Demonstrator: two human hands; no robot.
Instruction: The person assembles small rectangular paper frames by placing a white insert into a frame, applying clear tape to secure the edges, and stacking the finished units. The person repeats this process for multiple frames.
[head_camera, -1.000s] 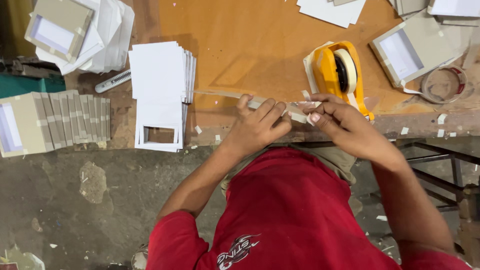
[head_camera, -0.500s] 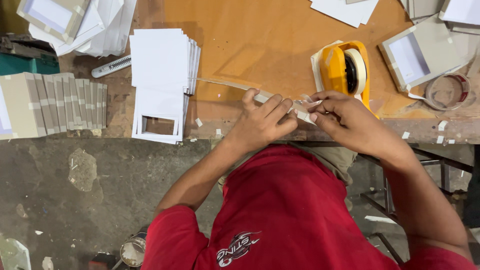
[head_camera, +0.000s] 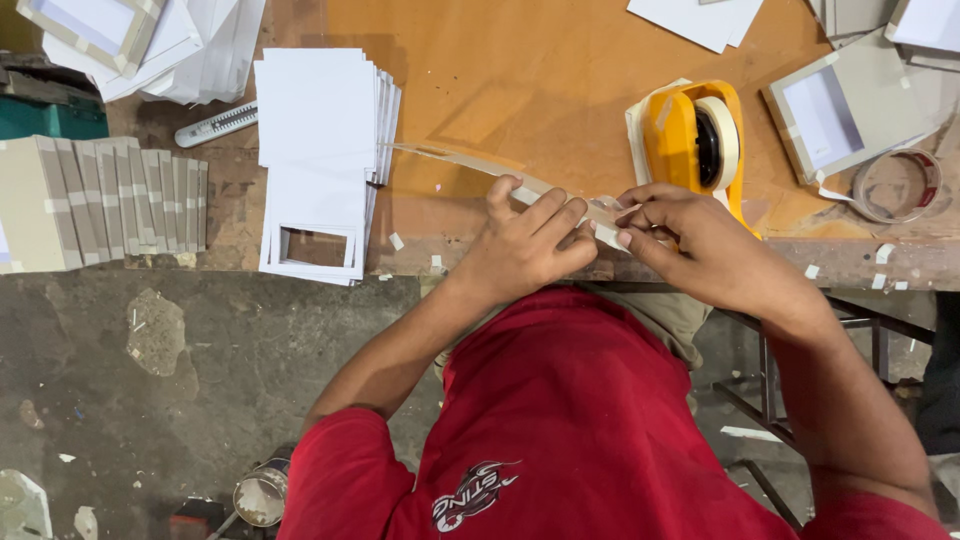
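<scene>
My left hand (head_camera: 525, 240) grips a thin grey cardboard piece (head_camera: 455, 160) edge-on; it runs from my fingers out to the upper left over the orange table (head_camera: 500, 80). My right hand (head_camera: 680, 235) pinches the same piece at its right end, where a short strip of pale tape (head_camera: 607, 236) lies between my fingertips. The two hands nearly touch. Just behind my right hand stands a yellow tape dispenser (head_camera: 690, 145) with a roll of pale tape.
A stack of white window-cut cards (head_camera: 320, 160) lies left of my hands. Fanned grey boards (head_camera: 100, 200) sit at the far left, a cutter (head_camera: 215, 125) above them. A grey framed board (head_camera: 840, 110) and a tape ring (head_camera: 895, 185) lie right. Metal frame (head_camera: 800, 380) below right.
The view has shifted slightly. My hands have stayed together on the cardboard piece, and the fingers have worked along its right end with the tape.
</scene>
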